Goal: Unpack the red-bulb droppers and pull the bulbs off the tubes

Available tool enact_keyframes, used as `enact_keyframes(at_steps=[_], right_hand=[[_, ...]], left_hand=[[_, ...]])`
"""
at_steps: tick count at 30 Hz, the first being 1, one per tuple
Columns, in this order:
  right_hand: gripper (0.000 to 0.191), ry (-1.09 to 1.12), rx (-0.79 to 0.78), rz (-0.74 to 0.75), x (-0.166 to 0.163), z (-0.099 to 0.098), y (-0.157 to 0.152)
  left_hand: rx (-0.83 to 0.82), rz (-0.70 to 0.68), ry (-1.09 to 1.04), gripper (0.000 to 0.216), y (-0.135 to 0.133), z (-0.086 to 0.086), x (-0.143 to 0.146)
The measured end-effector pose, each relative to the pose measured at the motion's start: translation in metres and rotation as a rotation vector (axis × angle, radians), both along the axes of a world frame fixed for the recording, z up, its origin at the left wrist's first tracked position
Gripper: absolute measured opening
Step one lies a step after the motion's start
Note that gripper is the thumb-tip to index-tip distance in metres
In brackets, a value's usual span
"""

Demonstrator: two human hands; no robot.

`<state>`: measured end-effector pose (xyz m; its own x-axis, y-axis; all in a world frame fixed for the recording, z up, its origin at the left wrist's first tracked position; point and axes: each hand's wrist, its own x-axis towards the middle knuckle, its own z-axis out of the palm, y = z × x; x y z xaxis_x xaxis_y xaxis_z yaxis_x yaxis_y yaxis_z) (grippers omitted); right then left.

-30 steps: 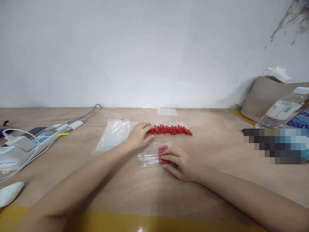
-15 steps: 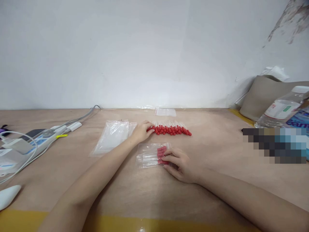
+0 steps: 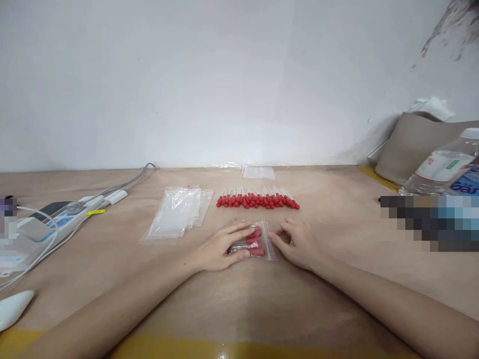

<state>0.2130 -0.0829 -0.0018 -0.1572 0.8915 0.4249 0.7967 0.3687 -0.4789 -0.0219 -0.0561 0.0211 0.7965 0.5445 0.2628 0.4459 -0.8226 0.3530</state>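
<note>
A clear zip bag (image 3: 270, 249) holding several red-tipped sticks lies flat on the table, its closure end to the right. My left hand (image 3: 220, 247) covers the left part of the bag, fingers along the upper side and thumb along the lower, holding it. At the bag's right edge is my right hand (image 3: 299, 243), fingers bent and thumb tip at the edge, with a gap between thumb and forefinger. Behind both hands runs a row of red-tipped cotton swabs (image 3: 258, 200), white sticks pointing to the wall. The hidden part of the bag is under my left hand.
Flat clear bags (image 3: 174, 214) lie overlapping at the left, and another bag (image 3: 258, 172) lies by the wall. A power strip (image 3: 63, 219) with cables and a white object (image 3: 15, 309) are far left. A bottle (image 3: 437, 172) and grey container (image 3: 396, 149) stand right.
My left hand has come from the swab row down onto the bag. My right hand has slid off the red tips to the bag's right edge, and the bag sits slightly further right.
</note>
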Motion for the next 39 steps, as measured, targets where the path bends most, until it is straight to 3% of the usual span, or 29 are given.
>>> enact_keyframes(at_steps=[10, 14, 21, 26, 32, 39], right_hand=[[0.022, 0.073, -0.425, 0.080, -0.018, 0.018, -0.001], [0.027, 0.116, -0.517, 0.041, -0.022, 0.019, 0.000], [0.029, 0.214, -0.544, 0.005, -0.023, 0.017, 0.002], [0.030, 0.260, -0.550, -0.003, -0.021, 0.011, 0.005], [0.033, 0.269, -0.541, -0.012, -0.022, 0.009, 0.004], [0.037, 0.166, -0.490, 0.045, -0.016, 0.013, 0.004]], left_hand=[[-0.044, 0.109, 0.002, 0.051, -0.016, 0.004, -0.002], [0.038, 0.088, -0.042, 0.036, -0.009, 0.009, 0.010], [0.316, -0.142, -0.047, 0.027, 0.014, 0.004, 0.030], [0.484, -0.211, -0.121, 0.025, 0.018, -0.001, 0.030], [0.584, -0.242, -0.107, 0.025, 0.020, -0.005, 0.033], [0.527, -0.135, 0.054, 0.028, 0.020, -0.005, 0.033]])
